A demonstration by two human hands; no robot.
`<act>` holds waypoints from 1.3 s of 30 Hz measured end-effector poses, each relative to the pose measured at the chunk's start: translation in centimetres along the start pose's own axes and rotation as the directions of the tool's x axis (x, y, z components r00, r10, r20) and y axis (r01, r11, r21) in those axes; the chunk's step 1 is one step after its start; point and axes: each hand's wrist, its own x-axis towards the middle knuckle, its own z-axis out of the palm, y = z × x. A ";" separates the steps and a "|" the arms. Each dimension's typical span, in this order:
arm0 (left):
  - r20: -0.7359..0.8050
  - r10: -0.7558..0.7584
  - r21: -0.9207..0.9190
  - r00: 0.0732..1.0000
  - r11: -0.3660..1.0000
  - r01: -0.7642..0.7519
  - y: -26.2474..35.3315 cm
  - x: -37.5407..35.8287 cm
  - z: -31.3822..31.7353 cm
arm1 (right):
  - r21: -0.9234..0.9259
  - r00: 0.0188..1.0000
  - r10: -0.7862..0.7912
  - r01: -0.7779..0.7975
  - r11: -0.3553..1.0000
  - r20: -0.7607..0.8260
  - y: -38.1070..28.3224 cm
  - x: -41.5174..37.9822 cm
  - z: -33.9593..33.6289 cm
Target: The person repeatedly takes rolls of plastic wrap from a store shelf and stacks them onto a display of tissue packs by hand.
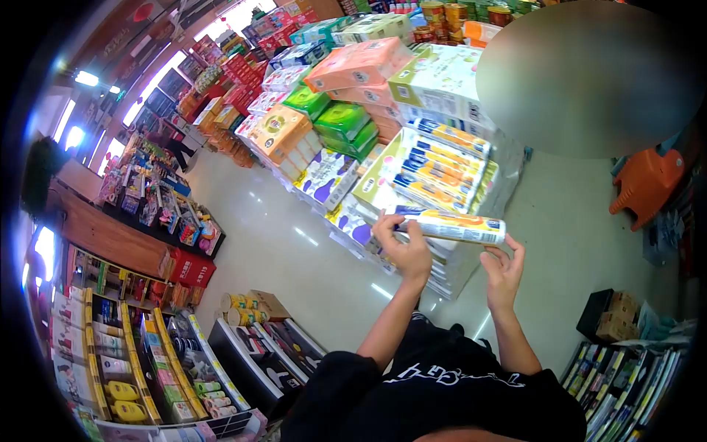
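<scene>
A long, narrow package [451, 225] in white, blue and yellow, with a barcode near its right end, is held level in front of my body. My left hand [405, 250] is closed around its left end, thumb up at the near side. At the other end, the fingertips of my right hand [504, 276] press against the package from below and the side. Just beyond it, several similar blue and orange packages [438, 169] lie side by side on a stack of wrapped paper goods [375, 184]. The exact kind of package cannot be read.
Packs of tissue in green [342, 125], orange [357, 62] and purple-white [324, 177] are piled on the display. Shelves of goods [140, 361] stand at lower left. An orange plastic stool [648, 184] is at right, with a rack [626, 383] below it. A blurred patch covers the upper right.
</scene>
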 end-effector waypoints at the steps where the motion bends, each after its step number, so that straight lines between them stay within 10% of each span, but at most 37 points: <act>1: 0.002 -0.002 0.007 1.000 1.000 0.002 -1.0 1.0 0.9 | 0.001 1.000 0.007 -0.007 1.000 0.000 0.6 0.9 0.6; 5: 0.108 -0.321 -0.214 0.941 0.917 0.337 -5.1 5.7 5.1 | -0.075 0.989 0.018 -0.030 0.997 -0.150 2.5 5.2 3.2; 21: 0.555 -0.417 -0.210 0.720 0.767 0.606 -16.1 17.8 14.9 | -0.479 0.899 -0.086 -0.147 0.865 -0.430 7.0 17.9 10.2; 31: 0.540 -0.378 -0.096 0.752 0.860 0.501 -15.5 17.5 15.4 | -0.578 0.872 -0.121 -0.205 0.790 -0.474 6.5 15.9 8.8; 39: 0.625 -0.144 -0.389 0.767 0.795 0.466 -5.0 9.3 13.7 | -0.556 0.804 -0.219 -0.160 0.816 -0.553 1.4 4.9 0.3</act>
